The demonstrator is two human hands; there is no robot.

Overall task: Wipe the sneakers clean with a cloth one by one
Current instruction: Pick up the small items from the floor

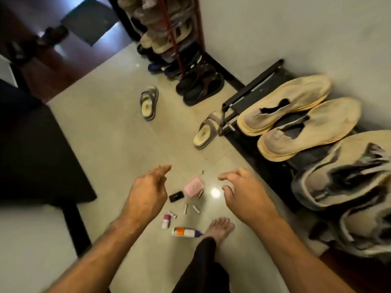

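Head view: both your hands, left hand (148, 188) and right hand (246, 192), hang spread and empty; sneakers (283, 104) lie rightward, long axes slanting toward the wall, nearer your right. No cloth visible.

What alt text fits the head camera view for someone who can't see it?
Two empty hands, left hand and right hand, hover open above a tiled floor scattered with small items; worn beige sneakers line a low black rack along the right wall.
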